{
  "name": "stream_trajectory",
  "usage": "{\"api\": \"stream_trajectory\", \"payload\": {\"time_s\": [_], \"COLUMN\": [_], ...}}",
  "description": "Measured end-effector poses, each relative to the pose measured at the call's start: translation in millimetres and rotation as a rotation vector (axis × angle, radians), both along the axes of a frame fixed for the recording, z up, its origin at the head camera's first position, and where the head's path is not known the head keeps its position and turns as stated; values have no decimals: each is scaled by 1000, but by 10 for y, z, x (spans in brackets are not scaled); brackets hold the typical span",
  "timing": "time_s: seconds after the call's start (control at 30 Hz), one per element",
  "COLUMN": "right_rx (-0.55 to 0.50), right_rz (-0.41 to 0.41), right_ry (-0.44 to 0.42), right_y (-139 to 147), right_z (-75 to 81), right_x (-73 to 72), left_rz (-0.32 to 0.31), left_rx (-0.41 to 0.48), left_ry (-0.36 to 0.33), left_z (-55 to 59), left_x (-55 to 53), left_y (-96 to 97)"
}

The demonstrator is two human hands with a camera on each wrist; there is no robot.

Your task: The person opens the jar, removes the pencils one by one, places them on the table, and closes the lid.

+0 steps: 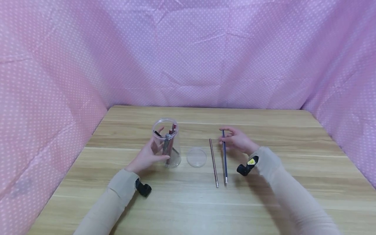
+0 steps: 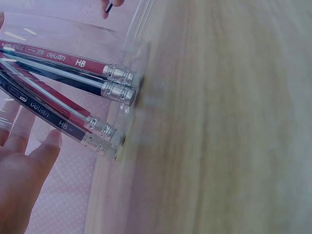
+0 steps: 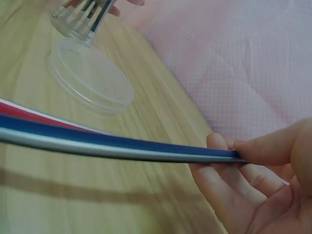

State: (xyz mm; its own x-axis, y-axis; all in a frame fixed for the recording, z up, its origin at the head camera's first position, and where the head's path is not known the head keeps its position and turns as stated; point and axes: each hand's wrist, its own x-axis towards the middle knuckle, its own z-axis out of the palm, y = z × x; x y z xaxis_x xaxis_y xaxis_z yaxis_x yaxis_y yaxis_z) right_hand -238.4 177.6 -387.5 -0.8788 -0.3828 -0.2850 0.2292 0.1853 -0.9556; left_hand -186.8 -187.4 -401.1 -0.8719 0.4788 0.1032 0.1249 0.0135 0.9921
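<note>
My left hand [image 1: 144,159] holds a clear plastic jar [image 1: 178,148] upright on the table, thumb in front and fingers around its far side. Several red and dark blue pencils [image 2: 63,57] lean inside it, eraser ends down at the base, some marked HB. Between thumb and fingertips, my right hand [image 1: 239,141] pinches the far end of a dark blue pencil [image 1: 225,160]. That pencil's eraser end points towards me, and its shaft shows large in the right wrist view. Just left of it, a red pencil [image 1: 213,163] lies on the table.
A round clear lid [image 1: 196,157] lies flat between the jar and the red pencil. The wooden table [image 1: 182,209] is bordered at the back and sides by a pink dotted cloth [image 1: 205,65]. Each wrist carries a small black camera.
</note>
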Motion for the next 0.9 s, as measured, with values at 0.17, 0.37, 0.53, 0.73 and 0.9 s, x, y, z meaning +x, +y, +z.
{"api": "stream_trajectory", "payload": {"time_s": [0.17, 0.37, 0.53, 0.73, 0.9], "right_rx": [-12, 49, 91, 92, 82], "right_rz": [-3, 21, 48, 69, 80], "right_ry": [-27, -21, -35, -32, -36], "right_y": [-14, -33, -40, -40, -51], "right_z": [-75, -147, -174, -164, -175], "right_x": [-31, -60, -64, -48, -63], "left_rz": [7, 15, 10, 13, 7], "left_rx": [-7, -19, -21, -41, -28], "left_ry": [25, 23, 28, 16, 11], "left_z": [-7, -2, 5, 13, 14], "left_x": [-6, 19, 24, 28, 34], "left_y": [9, 10, 16, 15, 14]}}
